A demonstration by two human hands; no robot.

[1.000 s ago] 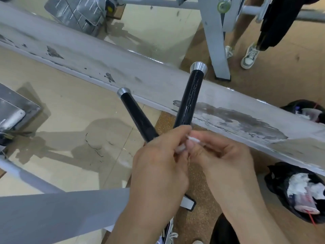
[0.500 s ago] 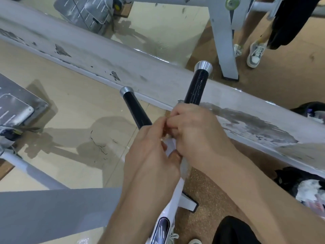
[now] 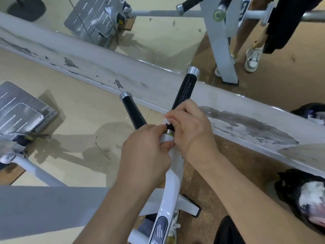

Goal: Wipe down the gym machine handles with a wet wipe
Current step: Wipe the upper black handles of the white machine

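The glossy black cylindrical handle (image 3: 184,92) with a chrome cap rises from the right hand (image 3: 191,136), and its long axis points away and slightly right. The right hand grips its base. The left hand (image 3: 146,152), just beside it, pinches the thin white wet wipe (image 3: 166,138) there. Beyond the right hand the handle is bare up to the cap.

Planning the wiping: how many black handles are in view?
2. The left handle stands free above the left hand; the right handle rises from the right hand, which grips its base. The mirror repeats one at the top.
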